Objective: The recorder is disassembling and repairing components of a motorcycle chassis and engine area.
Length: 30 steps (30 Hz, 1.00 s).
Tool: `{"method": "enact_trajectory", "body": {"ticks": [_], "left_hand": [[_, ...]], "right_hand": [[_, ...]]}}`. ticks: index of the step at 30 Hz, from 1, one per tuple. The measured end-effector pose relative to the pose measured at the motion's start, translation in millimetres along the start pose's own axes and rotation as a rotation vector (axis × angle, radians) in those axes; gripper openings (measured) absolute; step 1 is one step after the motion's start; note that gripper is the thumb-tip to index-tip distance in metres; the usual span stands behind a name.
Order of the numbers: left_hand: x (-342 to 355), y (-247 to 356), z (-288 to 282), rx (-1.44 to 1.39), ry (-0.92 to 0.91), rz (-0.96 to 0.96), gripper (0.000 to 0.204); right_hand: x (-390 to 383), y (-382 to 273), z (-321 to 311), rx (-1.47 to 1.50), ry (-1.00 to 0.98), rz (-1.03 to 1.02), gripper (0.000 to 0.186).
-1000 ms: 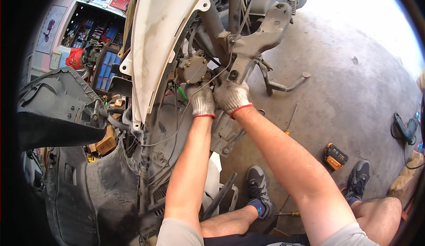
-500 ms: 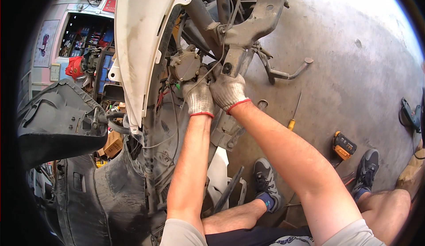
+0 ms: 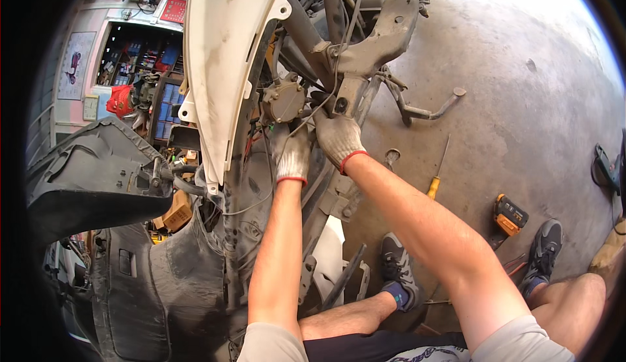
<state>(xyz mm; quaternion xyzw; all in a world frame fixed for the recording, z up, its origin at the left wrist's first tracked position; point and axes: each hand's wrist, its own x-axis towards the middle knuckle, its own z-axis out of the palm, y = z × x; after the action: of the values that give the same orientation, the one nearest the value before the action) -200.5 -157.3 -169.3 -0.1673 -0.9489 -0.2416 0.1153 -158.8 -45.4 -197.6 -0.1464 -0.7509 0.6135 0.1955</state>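
Forearms: the left forearm (image 3: 277,251) runs nearly straight up; the right forearm (image 3: 417,212) slants in from the lower right, a narrowing wedge of room between them.
White panel: its long curved edge (image 3: 225,49) bounds the space left of the hands.
Left grip: the gloved left grip (image 3: 291,150) is just below the round metal unit (image 3: 285,101); its fingertips are hidden, so how wide it stands, or on what, I cannot tell.
Right grip: the gloved right grip (image 3: 339,137) reaches into the tight gap between the round unit and the grey metal frame (image 3: 368,56), seemingly against the frame's lower end; its spread cannot be told.
Thin cable: the cable (image 3: 305,122) crosses in front of the left glove.
Kickstand: it juts out (image 3: 424,112) right of the frame.
Concrete floor: the widest room opens rightward here (image 3: 482,127), with a screwdriver (image 3: 433,187) and a battery pack (image 3: 510,215) lying apart.
Drawers: a blue-fronted set (image 3: 169,104) stands beyond the panel.
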Motion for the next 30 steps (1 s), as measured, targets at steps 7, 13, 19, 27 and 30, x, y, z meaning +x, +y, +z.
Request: {"method": "enact_trajectory", "body": {"ticks": [7,13,19,27,30], "left_hand": [[-16,-22,11,0.182,-0.041,0.104,0.041],[-16,-19,12,0.297,-0.037,0.044,0.036],[-15,-25,14,0.130,0.042,0.133,0.032],[-22,-10,7,0.031,-0.001,0.033,0.030],[-18,-10,9,0.122,0.022,0.110,0.028]], "right_hand": [[11,-17,-13,1.050,-0.149,0.621,0.031],[17,4,6,1.288,-0.199,0.518,0.022],[26,24,34,0.712,-0.092,0.058,0.011],[28,7,9,1.137,-0.204,0.491,0.019],[23,6,4,1.111,-0.213,0.518,0.023]]}}
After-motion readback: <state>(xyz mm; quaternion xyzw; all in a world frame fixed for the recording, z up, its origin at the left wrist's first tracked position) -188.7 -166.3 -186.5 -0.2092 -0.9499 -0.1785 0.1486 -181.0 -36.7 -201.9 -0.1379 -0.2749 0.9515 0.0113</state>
